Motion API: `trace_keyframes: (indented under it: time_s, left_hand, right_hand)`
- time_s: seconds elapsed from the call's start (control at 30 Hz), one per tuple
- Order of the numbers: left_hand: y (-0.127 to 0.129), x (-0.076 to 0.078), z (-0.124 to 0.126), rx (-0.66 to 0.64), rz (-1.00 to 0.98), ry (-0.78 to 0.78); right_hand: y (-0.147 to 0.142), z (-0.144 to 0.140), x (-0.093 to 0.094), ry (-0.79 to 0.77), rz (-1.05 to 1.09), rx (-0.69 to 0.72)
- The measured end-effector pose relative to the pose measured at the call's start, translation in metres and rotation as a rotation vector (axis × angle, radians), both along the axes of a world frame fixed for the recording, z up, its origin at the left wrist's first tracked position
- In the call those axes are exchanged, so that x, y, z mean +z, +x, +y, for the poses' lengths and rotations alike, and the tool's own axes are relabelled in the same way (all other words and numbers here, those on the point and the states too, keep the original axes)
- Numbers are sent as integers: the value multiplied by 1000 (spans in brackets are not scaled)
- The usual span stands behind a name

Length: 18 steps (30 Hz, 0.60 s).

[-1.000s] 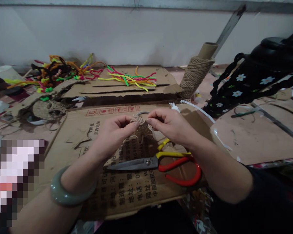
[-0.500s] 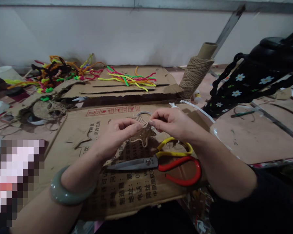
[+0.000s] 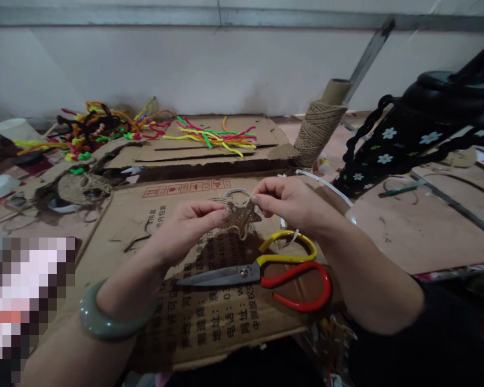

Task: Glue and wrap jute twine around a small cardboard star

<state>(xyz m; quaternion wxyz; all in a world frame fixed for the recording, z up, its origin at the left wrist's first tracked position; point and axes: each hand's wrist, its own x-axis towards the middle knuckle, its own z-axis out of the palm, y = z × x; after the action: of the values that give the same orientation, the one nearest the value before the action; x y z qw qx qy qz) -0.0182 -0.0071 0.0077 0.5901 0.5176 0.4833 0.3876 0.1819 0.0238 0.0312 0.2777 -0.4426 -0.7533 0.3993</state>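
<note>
Star (image 3: 242,217) of brown twine is pinched between left hand (image 3: 185,228) and right hand (image 3: 292,203), both grips closed on it, above cardboard (image 3: 145,226) with unreadable Chinese print. Scissors (image 3: 262,271) lie just below.

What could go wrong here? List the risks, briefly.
1. The small twine star is pinched only by the fingertips of the left hand and right hand; that grip could slip.
2. The scissors lie directly below, blades exposed, near both wrists.
</note>
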Motion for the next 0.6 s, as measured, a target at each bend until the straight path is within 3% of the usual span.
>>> trace_keyframes:
  time_s: [0.3,0.6]
  left_hand:
    - [5,1,-1,109,115,11]
    - [1,-4,0,62,21,28]
  right_hand:
    - [-3,1,-7,64,-51,3]
    - [-2,3,-6,54,-50,0]
